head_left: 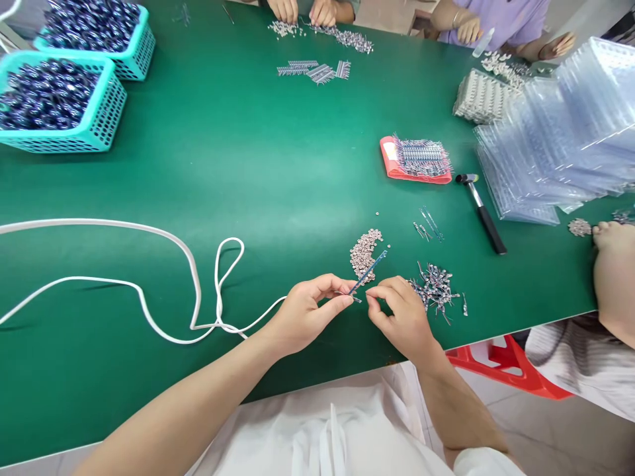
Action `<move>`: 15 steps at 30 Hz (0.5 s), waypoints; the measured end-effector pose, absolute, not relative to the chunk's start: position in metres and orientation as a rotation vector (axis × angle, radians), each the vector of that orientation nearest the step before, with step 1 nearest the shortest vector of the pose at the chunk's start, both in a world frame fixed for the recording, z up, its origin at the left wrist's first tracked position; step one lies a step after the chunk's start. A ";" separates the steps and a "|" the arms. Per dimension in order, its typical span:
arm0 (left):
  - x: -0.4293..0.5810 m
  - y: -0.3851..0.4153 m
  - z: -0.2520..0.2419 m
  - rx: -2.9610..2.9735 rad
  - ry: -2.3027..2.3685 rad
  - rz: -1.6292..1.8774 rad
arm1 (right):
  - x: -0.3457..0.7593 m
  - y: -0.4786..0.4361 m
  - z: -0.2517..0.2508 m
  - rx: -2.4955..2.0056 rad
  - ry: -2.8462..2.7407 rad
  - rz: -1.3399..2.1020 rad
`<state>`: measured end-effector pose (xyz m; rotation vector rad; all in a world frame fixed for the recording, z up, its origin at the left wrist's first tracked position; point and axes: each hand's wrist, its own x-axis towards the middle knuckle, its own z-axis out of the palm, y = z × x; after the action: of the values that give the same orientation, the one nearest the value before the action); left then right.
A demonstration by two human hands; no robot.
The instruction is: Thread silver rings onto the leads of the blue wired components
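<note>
My left hand [313, 309] pinches a narrow blue strip [370, 270] between thumb and fingers, the strip slanting up to the right. Close beside it, my right hand [401, 312] is closed, thumb against fingertips; whatever it may hold is too small to make out. Just beyond the hands lies a heap of small round pinkish parts [364, 251]. To the right of my right hand is a pile of small dark parts with wire leads [437, 289]. Behind that pile lie a few loose thin strips [432, 223] and small leaded pieces [421, 231].
White cords [143, 228] run across the left. Teal baskets [112, 109] of glossy dark-blue pieces stand far left. A red bundle [419, 177] bears strips; a hammer [483, 215] lies beside clear plastic trays [540, 152]. Other people's hands [322, 12] work opposite; a co-worker's arm [615, 277] is at right.
</note>
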<state>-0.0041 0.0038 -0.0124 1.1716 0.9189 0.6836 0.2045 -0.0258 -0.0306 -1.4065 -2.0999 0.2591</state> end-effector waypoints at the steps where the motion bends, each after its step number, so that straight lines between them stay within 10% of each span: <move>1: -0.003 0.002 -0.011 1.159 0.892 0.693 | 0.204 -0.028 -0.028 -1.382 -2.071 0.267; 15: 0.010 -0.018 -0.005 1.002 0.908 0.809 | 0.184 -0.032 -0.032 -1.360 -1.908 -0.091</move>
<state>0.0098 -0.0180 -0.0047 1.0017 0.9078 0.8088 0.1839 -0.0322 -0.0323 -1.3597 -1.9082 -0.0908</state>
